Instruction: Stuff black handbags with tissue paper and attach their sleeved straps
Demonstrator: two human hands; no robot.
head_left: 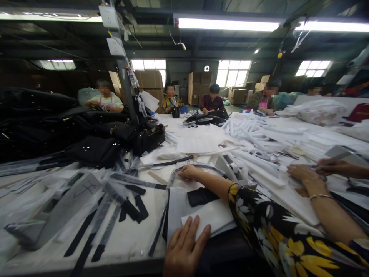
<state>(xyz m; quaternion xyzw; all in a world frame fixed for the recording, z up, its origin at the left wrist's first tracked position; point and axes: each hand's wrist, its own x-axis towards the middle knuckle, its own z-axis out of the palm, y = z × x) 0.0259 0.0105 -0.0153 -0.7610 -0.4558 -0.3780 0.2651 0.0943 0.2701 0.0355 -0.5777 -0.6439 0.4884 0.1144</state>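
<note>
Paper, white and folded, lies over what looks like a black bag (201, 197) near the worktop's (127, 242) front edge; left hand (186, 244) spreads across that paper (215, 217), apparently steadying everything, while right hand (186, 172) pinches the strap (158, 231), seemingly controlling its loop.

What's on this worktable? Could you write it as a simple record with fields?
Left hand: palm down on folded white sheet
Right hand: at curved dark strap; grip unclear
Left side: piled black bags, black strips partly in clear plastic
Right side: a co-worker's hands
Far side: several people
</note>
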